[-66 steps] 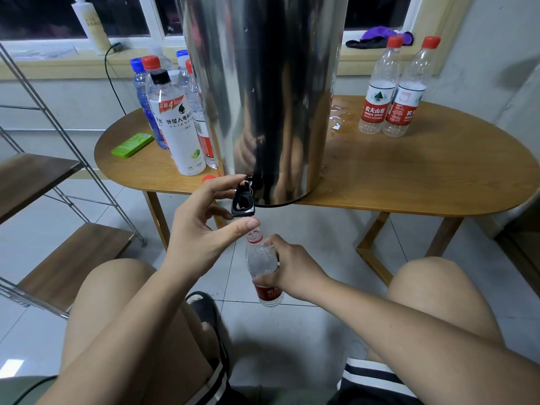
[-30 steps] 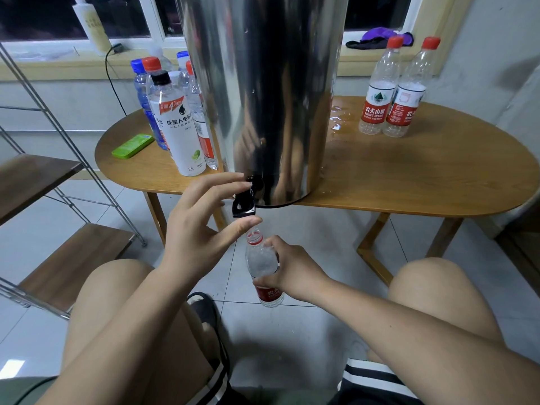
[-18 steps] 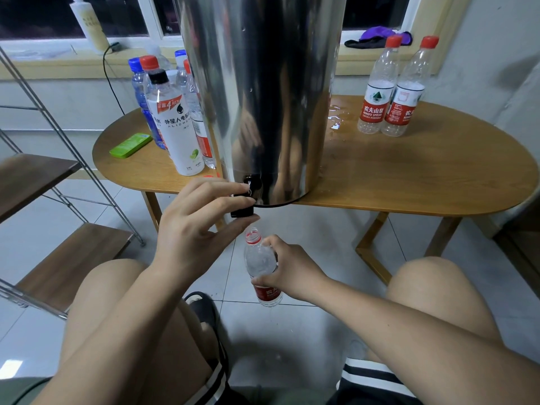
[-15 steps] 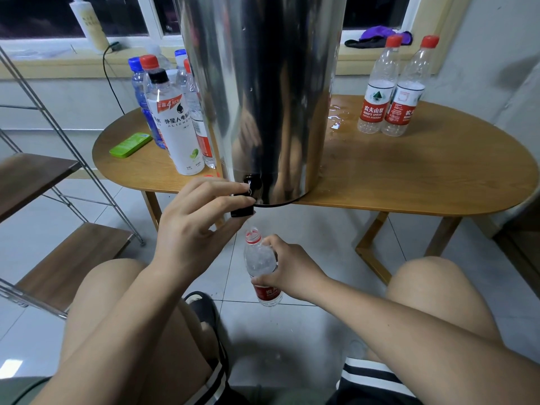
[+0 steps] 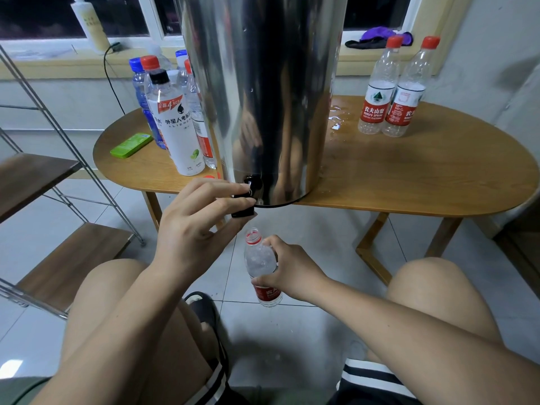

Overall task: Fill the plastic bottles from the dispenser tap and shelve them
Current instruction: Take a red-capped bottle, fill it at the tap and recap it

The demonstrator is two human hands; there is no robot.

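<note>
**Oval table, tap past its edge: bottle held up to the spout**

Your oval wooden table [image 5: 423, 176] carries the steel dispenser [image 5: 263, 83] right at its near rim. The black tap [image 5: 244, 210] therefore juts out past the edge, with nothing below it but the tiled floor [image 5: 321, 235]. That is why you are working low, between your knees, and not on the tabletop.

Your left hand [image 5: 193, 229] grips the tap, with the index and middle fingers curled over the top of the lever and the thumb tucked beneath. Your right hand [image 5: 289, 270] is wrapped round the bottle [image 5: 260, 261] from its shoulder down to the top of the label. It holds the open mouth just under the spout, tilted slightly. Nothing supports the bottle but your grip, so I judge that any drift would send water onto the floor.

The bottle is clear, thin plastic with no cap, a red ring at the neck and a red label low down. Its upper wall looks beaded or bubbly. You cannot tell from here how full it is, or whether water is running.

Two capped bottles [image 5: 377, 95] stand well to the right beside a puddle [image 5: 336, 119]. The shelf [image 5: 67, 258] is at your left.
</note>
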